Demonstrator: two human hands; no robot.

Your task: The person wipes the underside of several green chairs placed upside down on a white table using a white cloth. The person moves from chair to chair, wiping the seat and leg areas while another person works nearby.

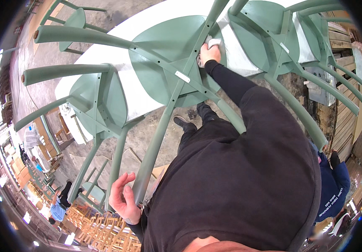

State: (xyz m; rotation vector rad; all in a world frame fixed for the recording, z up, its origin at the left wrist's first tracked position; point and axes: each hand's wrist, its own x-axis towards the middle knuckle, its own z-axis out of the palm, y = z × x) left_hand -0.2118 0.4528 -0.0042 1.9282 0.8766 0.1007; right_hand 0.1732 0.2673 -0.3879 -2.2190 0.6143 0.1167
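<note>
An upturned green chair (164, 38) lies seat-down in front of me, its legs up and crossed braces over the seat's underside. My right hand (210, 53) is closed on a crumpled white cloth (213, 42) by the seat's underside, close to a brace. At the lower left, my left hand (124, 198) is held with fingers apart and nothing in it. It is beside the near end of a green chair leg (147, 172); whether it touches the leg I cannot tell.
More upturned green chairs (101, 101) stand left and right on a white-covered table (134, 90), their legs jutting toward me. A person in dark blue (332, 185) is at my right. Another in light blue (58, 208) is farther off at lower left, near stacked wooden chair frames (109, 233).
</note>
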